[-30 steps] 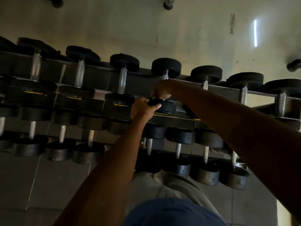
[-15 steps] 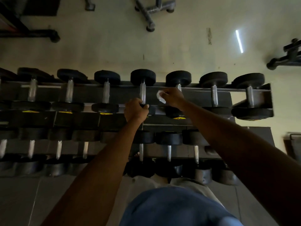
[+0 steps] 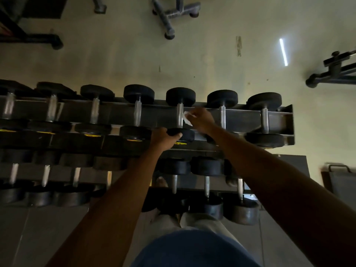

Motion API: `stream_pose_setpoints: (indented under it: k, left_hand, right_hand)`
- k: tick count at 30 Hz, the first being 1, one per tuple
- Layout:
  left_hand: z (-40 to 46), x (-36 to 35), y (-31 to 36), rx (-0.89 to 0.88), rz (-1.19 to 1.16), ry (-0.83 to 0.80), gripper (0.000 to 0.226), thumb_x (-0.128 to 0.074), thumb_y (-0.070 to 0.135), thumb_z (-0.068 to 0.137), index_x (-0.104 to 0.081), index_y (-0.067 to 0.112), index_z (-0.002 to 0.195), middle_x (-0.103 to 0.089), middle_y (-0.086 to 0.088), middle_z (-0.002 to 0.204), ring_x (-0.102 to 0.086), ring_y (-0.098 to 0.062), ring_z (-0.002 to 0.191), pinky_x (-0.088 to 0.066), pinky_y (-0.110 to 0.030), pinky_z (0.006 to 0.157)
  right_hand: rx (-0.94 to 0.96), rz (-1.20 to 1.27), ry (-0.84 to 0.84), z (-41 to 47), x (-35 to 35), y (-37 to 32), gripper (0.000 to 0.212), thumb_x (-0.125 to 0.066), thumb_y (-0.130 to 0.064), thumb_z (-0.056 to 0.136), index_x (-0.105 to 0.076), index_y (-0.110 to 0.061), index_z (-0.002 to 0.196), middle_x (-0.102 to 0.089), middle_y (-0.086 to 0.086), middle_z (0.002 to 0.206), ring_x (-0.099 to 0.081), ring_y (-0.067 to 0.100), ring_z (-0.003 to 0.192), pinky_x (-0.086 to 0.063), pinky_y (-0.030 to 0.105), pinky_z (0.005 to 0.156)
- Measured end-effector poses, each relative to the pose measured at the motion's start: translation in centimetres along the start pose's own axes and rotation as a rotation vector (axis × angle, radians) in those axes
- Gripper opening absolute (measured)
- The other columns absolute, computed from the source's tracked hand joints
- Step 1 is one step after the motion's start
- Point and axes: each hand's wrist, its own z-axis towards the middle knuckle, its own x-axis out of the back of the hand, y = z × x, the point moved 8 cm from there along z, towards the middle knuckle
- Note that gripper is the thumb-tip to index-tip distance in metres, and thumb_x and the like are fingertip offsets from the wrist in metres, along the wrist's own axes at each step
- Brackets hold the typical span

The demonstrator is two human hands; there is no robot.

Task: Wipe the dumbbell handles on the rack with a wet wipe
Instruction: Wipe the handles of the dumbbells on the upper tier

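A dark two-tier rack [image 3: 277,116] holds rows of black dumbbells with silver handles. My left hand [image 3: 163,136] grips the near head of one top-row dumbbell [image 3: 180,97], third from the right end. Its bare silver handle [image 3: 180,116] runs up from that head. My right hand [image 3: 201,120] pinches a crumpled white wet wipe [image 3: 186,118] and holds it against the right side of that handle. The handle of the dumbbell to the right [image 3: 223,117] shows just past my right wrist.
The lower tier [image 3: 207,182] carries more dumbbells near my legs. Beyond the rack lies pale floor with a machine's cross-shaped foot [image 3: 169,18] at the top and another frame [image 3: 331,74] at the right. A dark box [image 3: 341,182] stands right of the rack.
My right hand with the wipe has gone from on top of the dumbbell handle to its right side. My left hand keeps its grip on the near head. The camera has pulled back and tilted up.
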Motion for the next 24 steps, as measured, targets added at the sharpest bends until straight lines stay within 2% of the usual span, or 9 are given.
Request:
stream_pose_setpoints:
  k: [2, 4, 6, 8, 9, 12, 16, 20, 24]
  left_hand:
    - [0.6, -0.2, 0.1, 0.036, -0.017, 0.02, 0.059, -0.074, 0.069, 0.088, -0.069, 0.014, 0.11, -0.07, -0.006, 0.103, -0.065, -0.018, 0.088, -0.04, -0.026, 0.061]
    - [1.3, -0.2, 0.2, 0.076, -0.02, 0.058, 0.063, -0.081, 0.067, 0.083, -0.068, 0.013, 0.113, -0.071, -0.008, 0.108, -0.067, -0.021, 0.094, -0.046, -0.029, 0.065]
    - [2.3, 0.1, -0.2, 0.136, -0.025, 0.092, 0.072, -0.09, 0.062, 0.075, -0.068, 0.01, 0.121, -0.072, -0.012, 0.122, -0.07, -0.029, 0.109, -0.057, -0.036, 0.081]
    - [2.8, 0.3, -0.4, 0.2, -0.063, 0.107, 0.082, -0.097, 0.054, 0.07, -0.066, 0.006, 0.129, -0.07, -0.014, 0.134, -0.067, -0.033, 0.124, -0.058, -0.04, 0.097]
    - [3.0, 0.4, -0.5, 0.228, -0.079, 0.106, 0.083, -0.098, 0.052, 0.069, -0.066, 0.005, 0.129, -0.069, -0.014, 0.136, -0.065, -0.033, 0.127, -0.057, -0.04, 0.1]
    - [3.6, 0.3, -1.0, 0.226, -0.076, 0.076, 0.073, -0.097, 0.056, 0.067, -0.072, 0.011, 0.118, -0.074, -0.01, 0.128, -0.068, -0.031, 0.121, -0.057, -0.038, 0.097]
    - [3.5, 0.3, -1.5, 0.212, -0.034, 0.052, 0.074, -0.093, 0.071, 0.061, -0.076, 0.02, 0.112, -0.076, -0.005, 0.121, -0.069, -0.029, 0.117, -0.058, -0.04, 0.098]
    - [3.2, 0.0, -1.9, 0.217, -0.071, 0.013, 0.067, -0.097, 0.054, 0.069, -0.071, 0.02, 0.121, -0.072, -0.005, 0.125, -0.067, -0.028, 0.119, -0.054, -0.035, 0.092]
    - [2.9, 0.2, -2.4, 0.224, -0.131, 0.039, 0.071, -0.098, 0.046, 0.071, -0.066, 0.02, 0.129, -0.069, -0.006, 0.132, -0.065, -0.026, 0.12, -0.046, -0.033, 0.086]
  right_hand:
    - [-0.006, -0.012, -0.032, 0.5, -0.5, 0.9, 0.022, -0.054, -0.044, 0.103, -0.063, -0.031, 0.087, -0.064, -0.007, 0.082, -0.061, 0.004, 0.075, -0.041, 0.024, 0.067]
    - [-0.003, -0.015, -0.038, 1.0, -0.8, 1.5, 0.021, -0.055, -0.045, 0.103, -0.067, -0.029, 0.095, -0.067, -0.006, 0.089, -0.062, 0.003, 0.079, -0.043, 0.024, 0.069]
    - [-0.011, -0.028, -0.043, 1.6, -1.5, 2.0, 0.024, -0.058, -0.044, 0.101, -0.069, -0.025, 0.108, -0.069, -0.006, 0.1, -0.063, 0.005, 0.086, -0.046, 0.026, 0.075]
    - [-0.013, -0.055, -0.071, 2.1, -2.4, 2.0, 0.028, -0.064, -0.041, 0.099, -0.069, -0.023, 0.12, -0.069, -0.005, 0.112, -0.062, 0.009, 0.097, -0.048, 0.029, 0.084]
    - [-0.015, -0.068, -0.091, 2.4, -2.9, 2.0, 0.029, -0.066, -0.039, 0.098, -0.069, -0.024, 0.123, -0.069, -0.003, 0.119, -0.063, 0.011, 0.103, -0.049, 0.03, 0.089]
    - [0.003, -0.083, -0.109, 2.8, -3.8, 2.0, 0.027, -0.075, -0.034, 0.092, -0.074, -0.028, 0.117, -0.071, -0.002, 0.125, -0.065, 0.016, 0.113, -0.048, 0.029, 0.096]
    - [0.026, -0.169, -0.14, 3.0, -4.0, 1.9, 0.027, -0.078, -0.043, 0.086, -0.075, -0.035, 0.112, -0.071, -0.006, 0.123, -0.064, 0.015, 0.113, -0.051, 0.033, 0.096]
    - [0.101, -0.343, -0.163, 2.8, -4.1, 0.6, 0.028, -0.078, -0.044, 0.087, -0.074, -0.039, 0.114, -0.069, -0.007, 0.127, -0.063, 0.018, 0.118, -0.051, 0.034, 0.097]
    - [0.215, -0.423, -0.199, 3.4, -4.2, -1.4, 0.033, -0.076, -0.037, 0.089, -0.07, -0.026, 0.119, -0.06, -0.003, 0.125, -0.059, 0.017, 0.111, -0.052, 0.034, 0.089]
